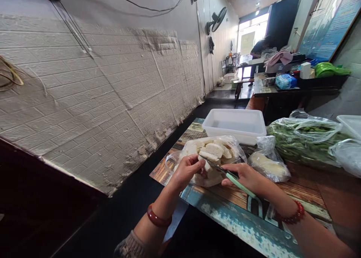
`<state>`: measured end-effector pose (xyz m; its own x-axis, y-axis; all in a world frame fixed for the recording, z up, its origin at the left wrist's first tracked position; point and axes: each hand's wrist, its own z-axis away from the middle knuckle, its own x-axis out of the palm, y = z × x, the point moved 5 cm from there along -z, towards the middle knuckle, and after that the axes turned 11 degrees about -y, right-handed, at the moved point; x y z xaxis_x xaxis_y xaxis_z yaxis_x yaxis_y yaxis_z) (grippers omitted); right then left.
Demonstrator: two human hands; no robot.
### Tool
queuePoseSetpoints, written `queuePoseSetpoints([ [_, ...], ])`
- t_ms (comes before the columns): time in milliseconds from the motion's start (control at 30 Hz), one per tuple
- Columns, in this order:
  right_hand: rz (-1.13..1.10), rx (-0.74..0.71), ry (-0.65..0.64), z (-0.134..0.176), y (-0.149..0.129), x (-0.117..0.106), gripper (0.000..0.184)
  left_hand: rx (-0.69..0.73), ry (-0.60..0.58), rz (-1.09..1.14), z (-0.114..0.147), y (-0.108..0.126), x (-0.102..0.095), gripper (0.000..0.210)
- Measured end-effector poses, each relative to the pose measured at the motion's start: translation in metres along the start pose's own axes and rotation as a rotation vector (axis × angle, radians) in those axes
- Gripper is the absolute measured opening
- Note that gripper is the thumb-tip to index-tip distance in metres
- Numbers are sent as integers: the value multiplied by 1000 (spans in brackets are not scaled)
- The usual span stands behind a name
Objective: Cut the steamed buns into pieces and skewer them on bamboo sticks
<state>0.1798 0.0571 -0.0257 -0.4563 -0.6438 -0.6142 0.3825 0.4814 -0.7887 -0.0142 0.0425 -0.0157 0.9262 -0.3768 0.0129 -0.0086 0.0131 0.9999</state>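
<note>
Both hands are at work over a wood-print desk (303,192) with a worn turquoise edge. The left hand (186,170) has its grip drawn to a narrow pinch, thumb against fingers, on a small white piece of food (208,167); the fingertips partly cover the point of contact. The right hand (244,175) has its grip closed around a pale green-handled metal cutting tool (239,185), apparently scissors, its slim blade directed at the left fingertips.

The pinched piece is located above an opened clear plastic bag (238,149) of thick, pale white slices (213,150), lying on the desk. Directly behind the bag stands a translucent white rectangular plastic container (234,133). To its right lies a smaller clear plastic bag with pale yellowish contents (269,166); beyond that, a large clear plastic bag of green vegetables (307,137). A smooth reddish-brown bangle (158,216) is on the left wrist, a red beaded bracelet (296,214) on the right.
</note>
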Motion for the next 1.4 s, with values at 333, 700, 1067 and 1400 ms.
queuePoseSetpoints([
  [333,31,-10,37,-2,-2,-1,34,-17,55,113,1,-7,-3,37],
  [700,-16,61,-53,-1,-5,10,53,-25,184,441,19,-14,-13,38],
  [1067,-92,16,-40,-7,2,13,52,53,471,34,44,-24,-62,50],
  [1400,-137,19,-8,-9,10,17,51,31,593,-347,29,-38,-101,47],
])
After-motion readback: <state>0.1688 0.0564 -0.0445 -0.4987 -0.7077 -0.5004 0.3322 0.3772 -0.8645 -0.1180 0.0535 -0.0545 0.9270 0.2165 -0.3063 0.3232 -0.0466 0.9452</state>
